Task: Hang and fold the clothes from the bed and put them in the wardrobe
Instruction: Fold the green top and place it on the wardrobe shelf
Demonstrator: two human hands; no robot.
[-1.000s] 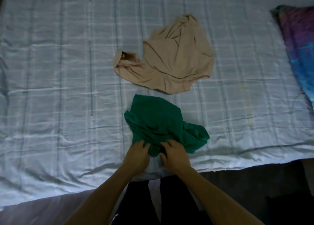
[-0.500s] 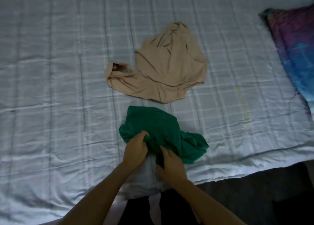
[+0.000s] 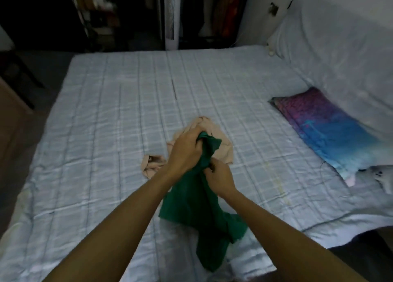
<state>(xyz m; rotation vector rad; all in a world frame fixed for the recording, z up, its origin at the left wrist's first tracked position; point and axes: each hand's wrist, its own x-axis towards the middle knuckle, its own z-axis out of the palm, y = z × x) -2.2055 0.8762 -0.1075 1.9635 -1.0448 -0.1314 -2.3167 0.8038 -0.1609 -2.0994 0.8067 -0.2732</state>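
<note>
Plainly, the left hand (image 3: 187,151) has its fingers curled tight round a bunched end of the green garment (image 3: 202,207), held up off the bed (image 3: 106,132). Just below it and nearer the body, the right hand (image 3: 219,175) pinches the same cloth between thumb and fingers, the two hands nearly touching.

From these two grips the garment hangs in a twisted rope. Its long axis runs from the left fist down and back toward the person, and the loose lower end trails on the sheet by the near edge. So the bulk of the cloth lies below and behind the fingers, and the right hand is the nearer to it. To open the garment for folding, that hand would likely have to slide along the edge, away from the left.

Behind the hands the beige garment (image 3: 226,154) lies crumpled on the bed. A patterned pillow (image 3: 327,132) sits well off to the right, and the wardrobe (image 3: 212,15) stands open beyond the far edge.
</note>
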